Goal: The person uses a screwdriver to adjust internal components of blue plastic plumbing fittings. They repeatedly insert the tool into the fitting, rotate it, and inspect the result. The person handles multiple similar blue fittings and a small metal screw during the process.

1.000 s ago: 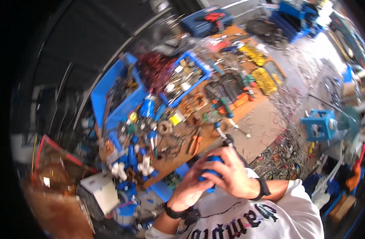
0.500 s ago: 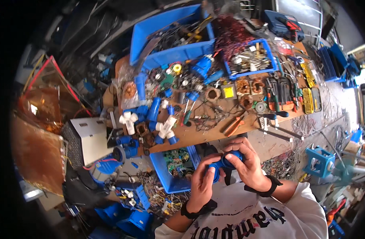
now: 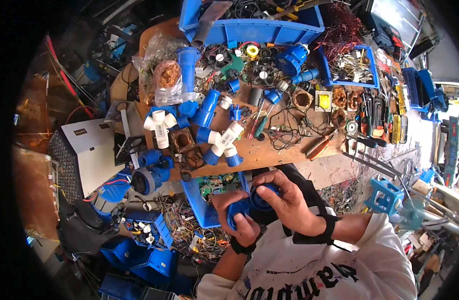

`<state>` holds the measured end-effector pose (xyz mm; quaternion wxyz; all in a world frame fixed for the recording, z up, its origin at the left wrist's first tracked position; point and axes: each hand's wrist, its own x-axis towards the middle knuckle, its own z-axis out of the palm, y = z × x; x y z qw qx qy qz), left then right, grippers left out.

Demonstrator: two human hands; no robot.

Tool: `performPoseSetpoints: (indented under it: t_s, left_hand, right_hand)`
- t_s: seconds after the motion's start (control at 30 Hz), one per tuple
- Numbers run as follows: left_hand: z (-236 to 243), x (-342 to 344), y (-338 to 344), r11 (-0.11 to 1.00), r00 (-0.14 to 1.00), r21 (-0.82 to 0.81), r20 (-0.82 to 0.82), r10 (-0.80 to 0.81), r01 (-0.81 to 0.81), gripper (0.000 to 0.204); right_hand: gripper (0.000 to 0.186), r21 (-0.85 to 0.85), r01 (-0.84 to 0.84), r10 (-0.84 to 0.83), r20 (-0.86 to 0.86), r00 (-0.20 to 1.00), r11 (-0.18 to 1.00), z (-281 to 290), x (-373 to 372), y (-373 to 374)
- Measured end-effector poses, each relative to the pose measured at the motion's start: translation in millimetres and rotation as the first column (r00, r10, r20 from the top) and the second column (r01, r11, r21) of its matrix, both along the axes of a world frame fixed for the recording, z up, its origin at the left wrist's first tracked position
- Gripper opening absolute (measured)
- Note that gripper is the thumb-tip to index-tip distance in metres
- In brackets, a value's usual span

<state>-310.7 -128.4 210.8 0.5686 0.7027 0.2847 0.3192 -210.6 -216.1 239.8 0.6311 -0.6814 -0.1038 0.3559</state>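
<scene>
Head view: a round blue piece (image 3: 262, 199) and a curved blue piece (image 3: 234, 211) sit side by side in front of the white shirt (image 3: 309, 265), below the near edge of the wooden table (image 3: 269, 162). Whether they are joined or only touching, I cannot tell, since fingers cover the meeting place. Both look like moulded plastic, so I judge them light and stiff, unlikely to be crushed by a firm grip, though the smooth, rounded sides could slip under dry fingertips. The outer rim seems the best place to take hold, with thumb and fingers opposed across it.

The right hand (image 3: 292, 207) is closed partway about the round piece, its thumb laid over the face. The left hand (image 3: 243, 227) is curled more tightly around the curved piece, thumb pressed on it.

Just beyond the left hand, a blue bin (image 3: 204, 217) holds green circuit boards (image 3: 217, 185). On the table stand blue-ended white cross-shaped connectors (image 3: 227, 140), with orange-handled pliers (image 3: 319, 146) to their right. Tangled wires (image 3: 194, 235) lie left of the left forearm.
</scene>
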Motion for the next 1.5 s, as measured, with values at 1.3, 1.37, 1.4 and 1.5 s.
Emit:
performPoseSetpoints:
  t_s: [1.3, 1.37, 1.4, 1.5]
  left_hand:
    - [-149.7, -74.1, 75.4, 0.694, 0.945, -0.652, -0.115, 0.307, -0.304, 0.063]
    - [-147.7, -75.8, 74.5, 0.687, 0.936, -0.644, -0.151, 0.317, -0.336, 0.064]
    - [-146.6, -75.2, 74.5, 0.684, 0.933, -0.64, -0.167, 0.32, -0.35, 0.064]
    - [-144.0, -65.3, 72.5, 0.712, 0.93, -0.601, -0.193, 0.312, -0.363, 0.066]
  right_hand:
    - [0.015, -0.855, -0.383, 0.93, 0.367, 0.027, 0.349, -255.5, 113.9, 72.3]
    - [0.021, -0.851, -0.418, 0.941, 0.337, 0.028, 0.317, -255.3, 114.3, 72.7]
    - [0.025, -0.848, -0.434, 0.946, 0.322, 0.03, 0.303, -255.1, 114.4, 73.1]
    - [0.026, -0.846, -0.453, 0.949, 0.316, 0.001, 0.282, -253.5, 115.3, 76.2]
